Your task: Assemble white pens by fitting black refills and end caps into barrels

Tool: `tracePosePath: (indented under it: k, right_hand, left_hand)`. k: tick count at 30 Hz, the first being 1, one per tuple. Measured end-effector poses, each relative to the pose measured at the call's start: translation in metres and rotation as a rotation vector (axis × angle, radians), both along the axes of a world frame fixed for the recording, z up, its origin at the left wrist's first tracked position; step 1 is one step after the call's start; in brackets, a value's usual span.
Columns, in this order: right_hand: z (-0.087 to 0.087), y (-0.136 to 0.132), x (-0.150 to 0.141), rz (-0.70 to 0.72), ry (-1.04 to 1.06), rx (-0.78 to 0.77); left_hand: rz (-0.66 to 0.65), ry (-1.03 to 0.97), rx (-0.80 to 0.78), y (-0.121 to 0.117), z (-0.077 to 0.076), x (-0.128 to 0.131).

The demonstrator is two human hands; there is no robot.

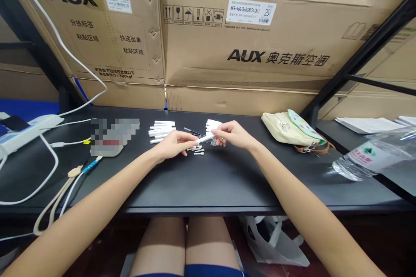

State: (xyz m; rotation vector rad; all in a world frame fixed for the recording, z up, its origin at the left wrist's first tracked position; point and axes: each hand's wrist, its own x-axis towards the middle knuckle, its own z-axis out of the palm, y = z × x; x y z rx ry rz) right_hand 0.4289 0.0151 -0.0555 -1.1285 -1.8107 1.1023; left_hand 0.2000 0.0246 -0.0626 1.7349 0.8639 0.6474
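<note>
White tube (205,139) — slender, straight — is pinched by both hands (173,143) (234,134).

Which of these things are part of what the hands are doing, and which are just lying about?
Apparently part of the job:
held white tube, in left hand and right hand
loose white tubes lying left
white parts lying right
small white pieces
thin dark rods

Apparently just lying about:
pouch
water bottle
power strip
papers
plastic bag below

Smooth, plastic-looking tube (206,138), matt tabletop (201,186), cardboard boxes (198,47), glossy plastic bottle (370,156), cloth-like pouch (279,127)
</note>
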Motion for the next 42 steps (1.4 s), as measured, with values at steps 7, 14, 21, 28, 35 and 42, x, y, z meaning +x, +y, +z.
tracePosePath:
  k: [7, 14, 21, 28, 35, 42]
  right_hand:
    - [-0.0004, -0.0004, -0.0022, 0.017, 0.005, 0.017]
    - [-0.0065, 0.002, -0.0054, 0.043, 0.077, 0.002]
    - [-0.0081, 0.002, -0.0069, 0.002, 0.004, -0.041]
    - [-0.0066, 0.0006, -0.0064, 0.013, 0.027, -0.003]
    - [-0.0051, -0.0017, -0.0082, -0.004, 0.094, -0.035]
    - [-0.0065, -0.0015, -0.0096, -0.048, 0.21, -0.076]
  left_hand:
    - [0.005, 0.0, 0.014, 0.0, 0.0001, -0.0006]
    - [-0.028, -0.016, 0.049, 0.0009, -0.0016, 0.0001]
    - [-0.031, -0.046, 0.068, 0.0014, -0.003, 0.0014]
    - [-0.019, -0.024, 0.087, 0.0015, -0.0035, 0.0017]
    - [-0.028, -0.013, 0.087, 0.003, -0.0042, 0.0015]
    - [0.055, 0.059, 0.471, 0.0001, -0.0019, -0.0012]
